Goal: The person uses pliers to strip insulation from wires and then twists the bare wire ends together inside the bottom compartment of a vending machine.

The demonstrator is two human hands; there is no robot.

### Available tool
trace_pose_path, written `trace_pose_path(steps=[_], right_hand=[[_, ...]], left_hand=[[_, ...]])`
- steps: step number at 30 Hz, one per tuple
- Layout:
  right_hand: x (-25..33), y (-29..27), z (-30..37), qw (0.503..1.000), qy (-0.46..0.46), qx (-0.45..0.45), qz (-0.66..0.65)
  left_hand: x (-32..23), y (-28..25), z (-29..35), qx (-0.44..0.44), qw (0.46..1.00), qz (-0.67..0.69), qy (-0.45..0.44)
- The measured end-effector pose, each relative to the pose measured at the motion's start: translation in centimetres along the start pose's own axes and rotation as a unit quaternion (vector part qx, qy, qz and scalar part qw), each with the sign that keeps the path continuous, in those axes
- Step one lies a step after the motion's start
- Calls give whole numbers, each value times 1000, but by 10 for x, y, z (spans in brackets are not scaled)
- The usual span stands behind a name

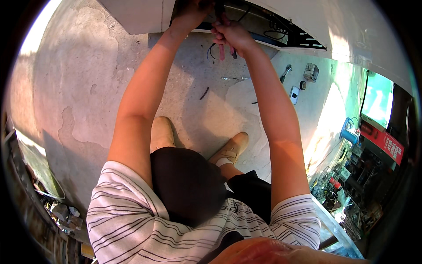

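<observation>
Both my arms stretch forward to a dark open compartment (268, 27) in the lower part of a large white panelled body (303, 13). My right hand (235, 35) is closed around pliers (221, 52), with a reddish handle and a dark handle sticking out below the fingers. The jaws of the pliers point into the compartment, and what they touch is lost in shadow. Just left of them, my left hand (191, 16) reaches into the opening; its fingers are in the dark. Black wires (276, 33) curl inside the compartment, and a thin loose wire (210, 53) hangs below its edge.
On the concrete floor to the right lie a ratchet-like tool (285, 73), a grey box-shaped part (311, 72), a black roll (302, 85) and a small white device (294, 94). A short dark strip (205, 93) lies before my shoes. Piled parts (343, 185) stand farther right.
</observation>
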State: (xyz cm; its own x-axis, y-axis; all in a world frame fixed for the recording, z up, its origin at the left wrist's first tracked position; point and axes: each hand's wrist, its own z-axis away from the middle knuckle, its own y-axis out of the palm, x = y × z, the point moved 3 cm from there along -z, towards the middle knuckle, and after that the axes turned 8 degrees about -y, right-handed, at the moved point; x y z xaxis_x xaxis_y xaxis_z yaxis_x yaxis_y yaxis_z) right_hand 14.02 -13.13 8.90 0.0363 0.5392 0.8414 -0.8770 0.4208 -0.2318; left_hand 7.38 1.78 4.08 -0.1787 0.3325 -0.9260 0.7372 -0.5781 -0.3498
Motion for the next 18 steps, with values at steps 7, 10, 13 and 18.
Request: trace_pose_path(steps=[7, 10, 13, 18], right_hand=[[-4, 1, -1, 1000, -9, -7, -6], [-5, 0, 0, 1000, -12, -6, 12], [-7, -2, -3, 998, -20, -11, 53], [-4, -3, -1, 992, -30, -21, 125]], left_hand=[[-2, -2, 1, -15, 999, 44, 1], [-3, -3, 1, -3, 999, 40, -7], [0, -3, 0, -10, 999, 50, 8], [-2, -3, -3, -26, 999, -30, 27]])
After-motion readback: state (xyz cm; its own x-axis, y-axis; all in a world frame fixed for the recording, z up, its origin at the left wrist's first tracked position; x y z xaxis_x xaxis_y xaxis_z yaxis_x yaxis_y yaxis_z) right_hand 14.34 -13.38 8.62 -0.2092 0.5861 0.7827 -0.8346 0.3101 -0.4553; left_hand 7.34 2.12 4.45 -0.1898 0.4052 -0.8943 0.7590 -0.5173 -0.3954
